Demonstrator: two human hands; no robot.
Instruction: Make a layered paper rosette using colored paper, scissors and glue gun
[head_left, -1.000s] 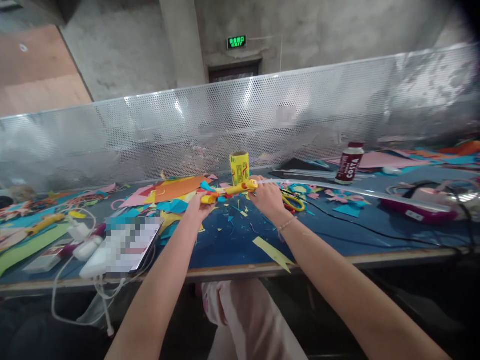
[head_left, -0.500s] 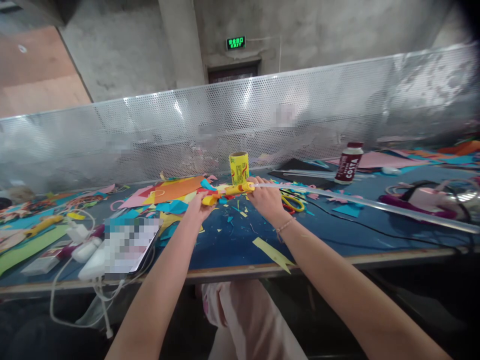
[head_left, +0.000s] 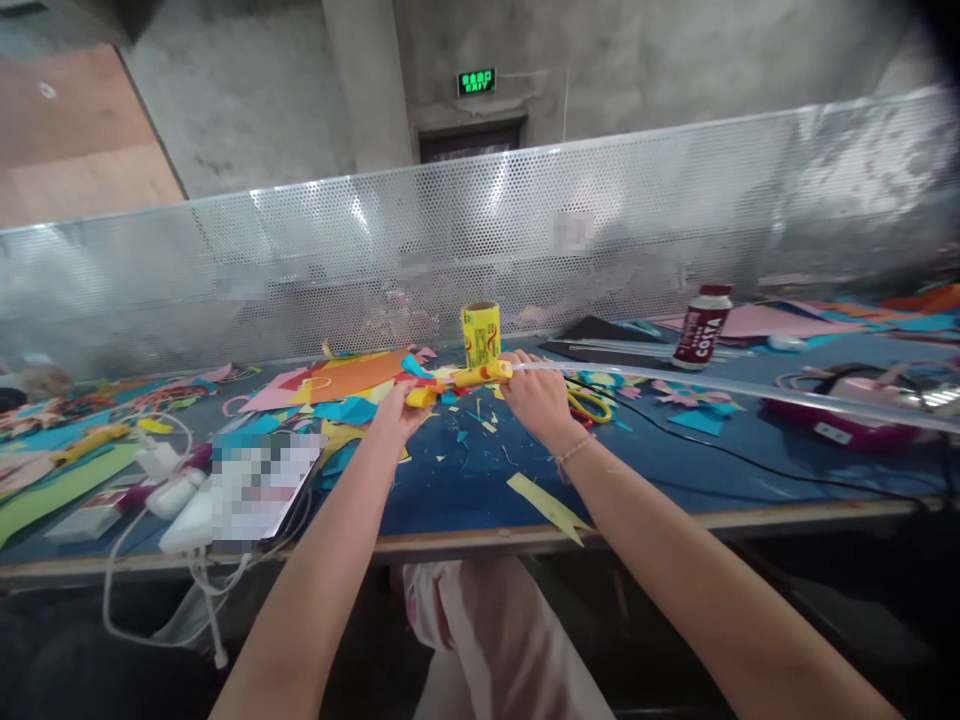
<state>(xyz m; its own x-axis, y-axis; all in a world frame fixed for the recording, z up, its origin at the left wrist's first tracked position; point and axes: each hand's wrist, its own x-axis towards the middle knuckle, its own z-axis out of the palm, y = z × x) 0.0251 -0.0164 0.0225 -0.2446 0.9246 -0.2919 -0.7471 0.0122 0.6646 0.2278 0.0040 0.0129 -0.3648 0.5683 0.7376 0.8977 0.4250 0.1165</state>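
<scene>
My right hand (head_left: 538, 398) is closed around a yellow hot glue gun (head_left: 481, 374), whose front points left. From its back a long clear glue stick (head_left: 697, 380) runs over the hand to the right edge of the view. A black cord (head_left: 675, 432) trails from beneath that hand. My left hand (head_left: 397, 415) pinches a small folded yellow piece (head_left: 421, 397), seemingly paper, close to the gun's tip. Fingers hide part of it, and contact with the tip cannot be made out. Just behind the gun stands a yellow cardboard tube (head_left: 481, 335), upright.
Coloured paper (head_left: 367, 375) and scraps litter the blue table (head_left: 442, 500). Yellow-handled scissors (head_left: 591, 405) lie by my right wrist. A dark red bottle (head_left: 703, 327) stands at right. Left are a phone (head_left: 270, 490) and white cables (head_left: 112, 600). A perforated metal screen (head_left: 337, 260) closes the back.
The far right end of the glue stick has swung upward a little. Both hands keep nearly the same place and hold; the whole view has shifted slightly.
</scene>
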